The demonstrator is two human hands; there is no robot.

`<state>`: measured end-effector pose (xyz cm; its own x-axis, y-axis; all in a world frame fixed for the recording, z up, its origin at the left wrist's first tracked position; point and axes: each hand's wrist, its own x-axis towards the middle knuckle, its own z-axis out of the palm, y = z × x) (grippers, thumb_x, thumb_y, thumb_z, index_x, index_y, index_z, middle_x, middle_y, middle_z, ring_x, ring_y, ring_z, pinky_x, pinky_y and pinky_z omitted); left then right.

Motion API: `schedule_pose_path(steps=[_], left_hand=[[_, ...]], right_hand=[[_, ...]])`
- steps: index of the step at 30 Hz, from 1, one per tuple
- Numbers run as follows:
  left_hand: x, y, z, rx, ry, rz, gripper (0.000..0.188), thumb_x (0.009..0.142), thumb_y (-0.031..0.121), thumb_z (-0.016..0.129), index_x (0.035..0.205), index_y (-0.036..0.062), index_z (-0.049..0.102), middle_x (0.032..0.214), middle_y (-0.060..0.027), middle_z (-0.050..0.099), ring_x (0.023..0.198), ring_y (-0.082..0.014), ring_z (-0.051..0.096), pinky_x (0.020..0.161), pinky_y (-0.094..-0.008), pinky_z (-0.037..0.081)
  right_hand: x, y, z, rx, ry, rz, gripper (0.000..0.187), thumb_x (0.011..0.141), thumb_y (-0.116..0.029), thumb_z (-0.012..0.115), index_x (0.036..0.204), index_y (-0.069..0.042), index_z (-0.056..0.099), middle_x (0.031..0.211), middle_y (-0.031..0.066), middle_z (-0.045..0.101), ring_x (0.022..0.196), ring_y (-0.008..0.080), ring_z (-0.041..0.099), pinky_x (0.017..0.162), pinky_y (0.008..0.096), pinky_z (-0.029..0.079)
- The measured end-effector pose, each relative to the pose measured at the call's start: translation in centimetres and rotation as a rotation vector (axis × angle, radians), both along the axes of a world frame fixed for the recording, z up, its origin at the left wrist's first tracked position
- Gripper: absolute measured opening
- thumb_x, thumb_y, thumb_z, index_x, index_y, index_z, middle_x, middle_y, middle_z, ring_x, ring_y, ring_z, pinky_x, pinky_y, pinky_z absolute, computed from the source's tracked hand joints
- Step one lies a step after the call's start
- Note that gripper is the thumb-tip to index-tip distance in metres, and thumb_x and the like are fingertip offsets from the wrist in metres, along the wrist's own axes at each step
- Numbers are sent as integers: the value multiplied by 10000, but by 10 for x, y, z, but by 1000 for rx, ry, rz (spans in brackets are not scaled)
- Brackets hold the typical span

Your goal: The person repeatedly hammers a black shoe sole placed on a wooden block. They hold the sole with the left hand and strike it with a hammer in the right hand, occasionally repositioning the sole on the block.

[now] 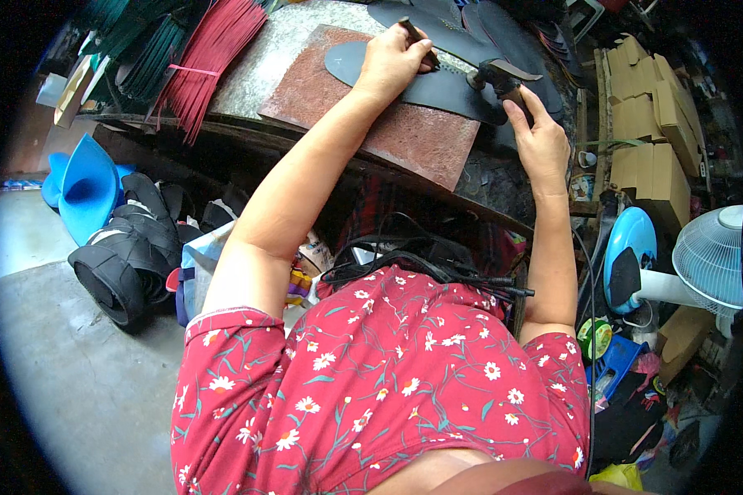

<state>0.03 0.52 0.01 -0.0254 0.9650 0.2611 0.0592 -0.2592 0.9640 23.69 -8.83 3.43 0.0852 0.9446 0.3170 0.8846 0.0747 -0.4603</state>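
On the worktable, a dark grey shoe sole (351,64) lies flat on a reddish-brown slab (309,91). Small marks or holes run along the middle of the sole. My left hand (390,64) is closed round a short dark punch-like tool (411,31), its lower end down at the sole. To the right, my right hand (543,142) grips the handle of a hammer (504,76), its dark metal head just above the sole's right part. Part of the handle is hidden by my fingers.
Bundles of red strips (210,62) and dark green strips (147,68) lie at the table's left. More dark soles (512,33) pile up at the back right. Cardboard boxes (648,169) and a fan (710,256) stand right. Blue foam pieces (91,186) and black rolls (132,256) are left.
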Motion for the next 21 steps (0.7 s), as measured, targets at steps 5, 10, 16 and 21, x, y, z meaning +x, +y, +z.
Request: schedule_pose_path(steps=[5, 10, 16, 21], left_hand=[[2, -3, 2, 130, 274, 46, 206, 867, 170, 699, 962, -3, 639, 809, -148, 712, 710, -232, 714, 676, -339, 565], [13, -10, 12, 403, 612, 195, 250, 842, 219, 710, 948, 15, 611, 796, -207, 676, 754, -395, 672, 698, -448, 543], [25, -18, 10, 564, 706, 188, 152, 865, 138, 628, 964, 29, 592, 782, -210, 669, 732, -393, 666, 687, -453, 539], [13, -5, 3, -20, -84, 24, 135, 892, 125, 642, 935, -3, 640, 816, -134, 712, 692, -172, 711, 645, -314, 575]], right_hand=[[-4, -9, 46, 140, 372, 112, 421, 908, -374, 676, 1232, -107, 653, 989, 118, 718, 841, 226, 682, 745, 332, 530], [-7, -15, 69, 482, 615, 313, 438, 934, -293, 683, 1291, -53, 600, 816, 31, 669, 676, 108, 593, 629, 283, 521], [-2, 0, 22, 54, 202, -18, 432, 911, -478, 624, 1245, -205, 635, 972, 179, 707, 920, 391, 674, 749, 426, 525], [11, 0, -8, 30, -50, -21, 477, 911, -568, 549, 1255, -247, 628, 935, 192, 702, 901, 404, 670, 752, 467, 520]])
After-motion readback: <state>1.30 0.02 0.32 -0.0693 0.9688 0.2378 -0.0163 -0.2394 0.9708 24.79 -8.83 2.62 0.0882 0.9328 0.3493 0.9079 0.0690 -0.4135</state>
